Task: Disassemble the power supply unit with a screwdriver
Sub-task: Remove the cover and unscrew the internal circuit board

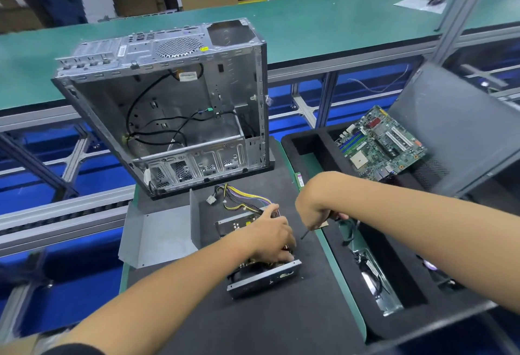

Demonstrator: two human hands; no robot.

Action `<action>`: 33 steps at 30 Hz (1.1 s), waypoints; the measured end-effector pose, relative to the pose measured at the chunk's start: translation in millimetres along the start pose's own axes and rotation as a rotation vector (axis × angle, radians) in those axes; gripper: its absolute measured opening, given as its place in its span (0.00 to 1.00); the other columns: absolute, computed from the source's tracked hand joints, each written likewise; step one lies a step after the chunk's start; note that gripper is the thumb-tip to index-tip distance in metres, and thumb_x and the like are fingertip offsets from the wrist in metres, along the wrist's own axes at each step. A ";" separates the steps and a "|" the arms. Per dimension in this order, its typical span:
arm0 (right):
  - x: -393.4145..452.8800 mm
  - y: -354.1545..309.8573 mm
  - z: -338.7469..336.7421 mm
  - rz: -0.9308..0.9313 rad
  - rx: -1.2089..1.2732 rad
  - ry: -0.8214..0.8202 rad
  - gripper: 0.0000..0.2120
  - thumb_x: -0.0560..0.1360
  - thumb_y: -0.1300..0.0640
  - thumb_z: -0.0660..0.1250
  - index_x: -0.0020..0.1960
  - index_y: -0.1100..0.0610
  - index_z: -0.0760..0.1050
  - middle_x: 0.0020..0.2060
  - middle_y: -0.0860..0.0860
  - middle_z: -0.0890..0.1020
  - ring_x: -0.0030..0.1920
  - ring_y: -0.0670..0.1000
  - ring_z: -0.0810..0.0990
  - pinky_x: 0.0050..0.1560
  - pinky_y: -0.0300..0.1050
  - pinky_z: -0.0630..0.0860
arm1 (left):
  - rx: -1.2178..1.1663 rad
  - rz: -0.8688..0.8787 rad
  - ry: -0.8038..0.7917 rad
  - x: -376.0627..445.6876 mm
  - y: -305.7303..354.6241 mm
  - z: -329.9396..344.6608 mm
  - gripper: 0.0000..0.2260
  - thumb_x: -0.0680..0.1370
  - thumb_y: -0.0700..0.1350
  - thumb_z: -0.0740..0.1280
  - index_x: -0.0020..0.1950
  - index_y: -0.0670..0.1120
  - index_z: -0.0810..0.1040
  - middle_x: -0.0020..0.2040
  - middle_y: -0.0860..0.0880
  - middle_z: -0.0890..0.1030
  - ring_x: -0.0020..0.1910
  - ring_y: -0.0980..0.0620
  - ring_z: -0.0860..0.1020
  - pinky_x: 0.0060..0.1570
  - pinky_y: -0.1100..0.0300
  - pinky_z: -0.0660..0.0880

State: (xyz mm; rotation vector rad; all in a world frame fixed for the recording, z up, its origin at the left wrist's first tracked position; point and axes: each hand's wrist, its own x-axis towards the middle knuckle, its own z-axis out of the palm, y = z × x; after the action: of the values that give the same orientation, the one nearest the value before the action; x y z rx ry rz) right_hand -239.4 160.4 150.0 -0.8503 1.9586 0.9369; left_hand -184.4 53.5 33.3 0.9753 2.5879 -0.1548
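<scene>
1 PSU [263, 276], cover off, on the black mat [281, 326] just in front of 1 empty PC case [168, 112]. Left hand [274, 237] reaches into the PSU, fingers curled on its insides; exactly what it grips I can't tell. Right hand [312, 208] fisted round 1 screwdriver [305, 234], tip angled down-left, near the PSU w/o touching. 1 wire bundle [244, 199] runs from the PSU toward the case. 1 bent metal cover [157, 233] lies to the left. 1 motherboard [380, 146] sits in the foam tray [309, 140] at right.
</scene>
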 end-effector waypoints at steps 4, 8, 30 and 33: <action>8.4 -1.4 2.5 -0.042 0.087 -0.005 0.13 0.77 0.55 0.57 0.36 0.57 0.69 0.27 0.55 0.74 0.17 0.52 0.73 0.35 0.43 0.71 | -0.139 0.090 0.012 -2.2 1.2 0.4 0.09 0.77 0.47 0.63 0.52 0.51 0.82 0.48 0.53 0.82 0.59 0.54 0.71 0.70 0.43 0.40; 11.3 1.1 4.9 -0.088 0.155 -0.042 0.12 0.77 0.55 0.58 0.35 0.57 0.66 0.27 0.55 0.71 0.20 0.53 0.72 0.31 0.41 0.69 | -0.253 0.087 0.106 -2.3 -4.0 -4.6 0.10 0.73 0.42 0.67 0.49 0.53 0.84 0.46 0.55 0.83 0.51 0.61 0.67 0.66 0.54 0.52; 18.9 -21.8 -16.7 -0.156 0.109 -0.022 0.14 0.74 0.60 0.59 0.30 0.57 0.65 0.17 0.51 0.70 0.24 0.54 0.74 0.37 0.43 0.71 | -0.604 0.007 0.303 -26.6 -1.6 26.4 0.06 0.63 0.35 0.61 0.31 0.45 0.72 0.35 0.50 0.80 0.36 0.62 0.63 0.39 0.75 0.59; 21.1 -22.8 -16.8 -0.152 0.064 -0.024 0.15 0.75 0.60 0.60 0.30 0.56 0.66 0.17 0.51 0.71 0.22 0.52 0.74 0.35 0.41 0.71 | -0.593 0.001 0.278 -25.5 -2.5 29.1 0.10 0.65 0.39 0.59 0.38 0.46 0.79 0.41 0.51 0.82 0.44 0.59 0.73 0.49 0.67 0.65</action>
State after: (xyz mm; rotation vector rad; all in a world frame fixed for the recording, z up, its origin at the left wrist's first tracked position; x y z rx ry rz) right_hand -236.8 130.1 132.0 -0.9329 1.8652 0.7884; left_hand -159.5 29.2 15.9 0.8096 2.6149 0.7552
